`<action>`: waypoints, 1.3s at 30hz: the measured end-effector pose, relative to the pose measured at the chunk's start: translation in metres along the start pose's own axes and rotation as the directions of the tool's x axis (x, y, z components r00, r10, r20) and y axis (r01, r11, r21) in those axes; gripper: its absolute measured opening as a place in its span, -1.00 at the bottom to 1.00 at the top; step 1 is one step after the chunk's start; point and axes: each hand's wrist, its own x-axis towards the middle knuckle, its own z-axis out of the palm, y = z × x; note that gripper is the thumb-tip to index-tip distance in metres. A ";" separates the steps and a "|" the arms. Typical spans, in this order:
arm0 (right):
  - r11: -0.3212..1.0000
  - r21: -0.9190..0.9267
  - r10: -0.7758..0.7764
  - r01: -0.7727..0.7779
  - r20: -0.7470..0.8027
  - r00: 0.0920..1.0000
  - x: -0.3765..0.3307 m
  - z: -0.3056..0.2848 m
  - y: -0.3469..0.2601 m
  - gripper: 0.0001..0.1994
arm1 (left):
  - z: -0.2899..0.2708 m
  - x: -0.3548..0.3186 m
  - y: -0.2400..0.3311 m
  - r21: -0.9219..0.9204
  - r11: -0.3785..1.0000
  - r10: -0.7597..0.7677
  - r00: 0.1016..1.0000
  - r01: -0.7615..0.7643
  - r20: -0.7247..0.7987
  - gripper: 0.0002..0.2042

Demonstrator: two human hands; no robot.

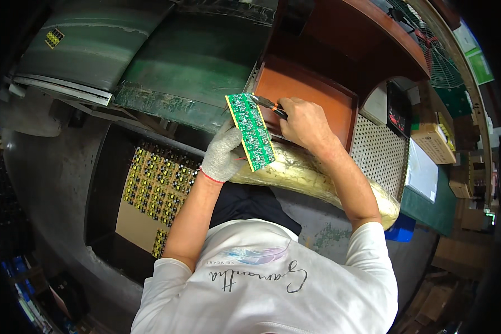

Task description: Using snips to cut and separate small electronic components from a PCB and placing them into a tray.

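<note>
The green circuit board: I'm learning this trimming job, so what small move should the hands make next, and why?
Probably close the cutters on whatever lead sits at the top edge of the green circuit board. The gloved left hand holds the board tilted up, and the bare right hand has the orange-handled cutters' tip right at that edge. The lead itself is too small to see.

Brown cardboard boxes (pixel 435 143) stacked right, beside a dark screen (pixel 398 111).

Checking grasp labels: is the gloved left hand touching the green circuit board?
Touching. The head view shows the gloved left hand gripping the green circuit board by its lower edge, holding it upright.
</note>
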 end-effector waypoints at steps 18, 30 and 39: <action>1.000 -0.017 -0.004 0.004 0.007 1.000 0.002 -0.001 0.009 -0.60 | -0.003 -0.001 0.001 -0.058 0.997 -0.043 0.999 0.044 0.026 -0.40; 0.999 0.000 -0.045 0.045 -0.064 0.997 0.001 0.007 0.014 -0.69 | -0.006 -0.003 0.003 -0.052 0.998 -0.032 0.998 0.036 0.062 -0.37; 0.975 0.194 0.132 -0.107 -0.123 0.984 -0.020 0.050 0.028 -0.76 | -0.046 -0.082 0.055 -0.240 0.962 0.142 0.989 -0.132 0.025 -0.32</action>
